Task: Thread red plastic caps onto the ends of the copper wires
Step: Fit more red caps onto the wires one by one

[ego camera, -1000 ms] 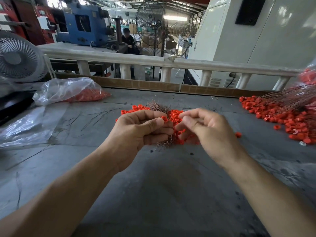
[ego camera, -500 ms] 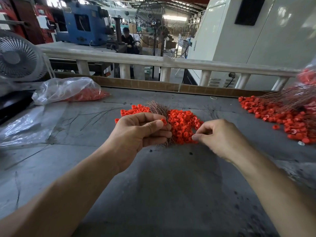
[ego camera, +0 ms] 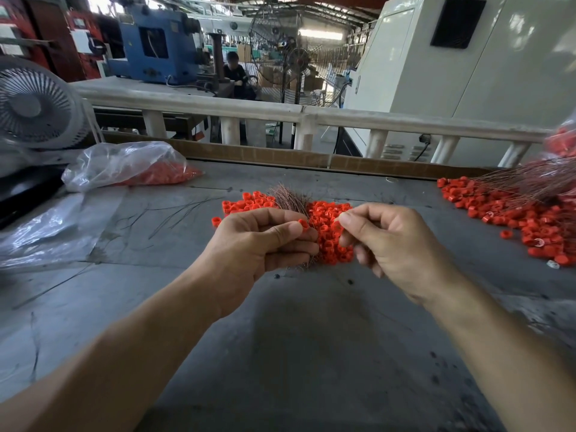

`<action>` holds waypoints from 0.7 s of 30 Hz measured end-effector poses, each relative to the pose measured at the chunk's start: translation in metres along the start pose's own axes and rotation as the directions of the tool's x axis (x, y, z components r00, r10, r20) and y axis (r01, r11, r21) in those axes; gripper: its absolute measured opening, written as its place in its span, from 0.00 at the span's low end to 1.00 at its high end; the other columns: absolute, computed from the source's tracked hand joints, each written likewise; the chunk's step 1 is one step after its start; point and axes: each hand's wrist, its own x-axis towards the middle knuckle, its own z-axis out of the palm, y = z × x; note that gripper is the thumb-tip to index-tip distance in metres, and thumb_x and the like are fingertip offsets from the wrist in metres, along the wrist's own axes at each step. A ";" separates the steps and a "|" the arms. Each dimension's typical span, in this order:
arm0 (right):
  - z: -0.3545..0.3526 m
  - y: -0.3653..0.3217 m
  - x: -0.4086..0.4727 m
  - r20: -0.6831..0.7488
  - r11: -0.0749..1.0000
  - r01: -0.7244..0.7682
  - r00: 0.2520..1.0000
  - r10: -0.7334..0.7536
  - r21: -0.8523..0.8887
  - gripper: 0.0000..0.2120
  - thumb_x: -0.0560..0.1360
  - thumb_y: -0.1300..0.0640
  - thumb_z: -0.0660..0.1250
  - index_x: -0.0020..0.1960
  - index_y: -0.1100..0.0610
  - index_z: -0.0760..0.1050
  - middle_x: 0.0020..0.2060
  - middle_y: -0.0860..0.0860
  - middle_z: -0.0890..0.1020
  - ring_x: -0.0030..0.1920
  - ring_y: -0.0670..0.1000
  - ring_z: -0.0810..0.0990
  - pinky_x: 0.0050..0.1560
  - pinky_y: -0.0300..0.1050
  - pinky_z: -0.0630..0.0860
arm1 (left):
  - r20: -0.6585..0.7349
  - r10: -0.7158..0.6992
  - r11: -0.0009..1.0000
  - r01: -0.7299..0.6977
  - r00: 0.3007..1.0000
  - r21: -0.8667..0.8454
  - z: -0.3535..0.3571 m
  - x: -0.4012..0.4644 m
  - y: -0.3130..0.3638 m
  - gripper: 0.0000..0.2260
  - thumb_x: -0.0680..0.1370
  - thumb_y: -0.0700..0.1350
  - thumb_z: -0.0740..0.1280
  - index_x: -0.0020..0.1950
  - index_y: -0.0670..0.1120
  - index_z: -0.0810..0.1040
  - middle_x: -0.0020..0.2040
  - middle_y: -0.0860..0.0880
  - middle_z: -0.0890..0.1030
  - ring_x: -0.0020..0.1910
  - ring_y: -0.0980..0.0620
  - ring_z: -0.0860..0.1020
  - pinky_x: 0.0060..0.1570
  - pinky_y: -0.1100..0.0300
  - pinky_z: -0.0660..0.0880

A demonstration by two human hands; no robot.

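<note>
Bare grey worktop (ego camera: 280, 353) stretches from the near edge up to the cap pile (ego camera: 327, 219) at mid-table. The left hand (ego camera: 249, 244) grips a bundle of copper wires (ego camera: 288, 198), thumb pinching a red cap (ego camera: 303, 223). The right hand (ego camera: 392, 244), at the pile half a second ago, has lifted beside the left, fingertips pinched; what they hold I can't tell. No writing is legible.

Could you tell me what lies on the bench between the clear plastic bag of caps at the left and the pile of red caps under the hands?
In the head view, between the plastic bag and the pile of red caps, the grey bench carries only a few loose thin wires.
</note>
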 end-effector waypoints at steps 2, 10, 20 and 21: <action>0.009 -0.002 -0.003 0.039 0.999 0.051 0.998 -0.052 0.007 0.07 0.80 0.55 0.69 0.45 0.54 0.83 0.33 0.51 0.83 0.28 0.47 0.74 0.24 0.33 0.68 | 0.006 -0.013 1.000 0.013 1.000 -0.017 0.001 0.000 -0.001 0.13 0.71 0.40 0.73 0.54 0.38 0.81 0.51 0.35 0.85 0.48 0.43 0.86 0.43 0.58 0.82; 0.021 -0.008 -0.011 -0.013 0.997 0.074 0.997 -0.074 -0.019 0.06 0.80 0.54 0.69 0.46 0.53 0.82 0.27 0.49 0.79 0.25 0.46 0.74 0.23 0.41 0.71 | 0.006 -0.041 0.997 0.042 0.999 -0.063 0.003 -0.001 -0.001 0.13 0.71 0.39 0.72 0.54 0.37 0.81 0.50 0.35 0.85 0.49 0.43 0.86 0.44 0.58 0.83; 0.021 -0.015 -0.015 0.003 0.989 0.131 0.991 -0.131 -0.061 0.06 0.79 0.58 0.70 0.52 0.50 0.85 0.29 0.49 0.82 0.27 0.44 0.78 0.28 0.40 0.75 | -0.014 -0.012 0.997 0.011 1.000 -0.071 0.004 -0.001 0.000 0.14 0.70 0.39 0.72 0.54 0.36 0.80 0.49 0.35 0.85 0.48 0.44 0.86 0.45 0.57 0.83; 0.020 -0.015 -0.016 0.010 0.987 0.142 0.990 -0.142 -0.077 0.06 0.79 0.57 0.71 0.53 0.49 0.86 0.29 0.48 0.82 0.27 0.44 0.79 0.29 0.40 0.76 | -0.017 -0.008 0.997 0.007 1.000 -0.072 0.005 0.000 0.000 0.14 0.70 0.39 0.72 0.55 0.36 0.80 0.49 0.36 0.85 0.47 0.44 0.86 0.45 0.57 0.83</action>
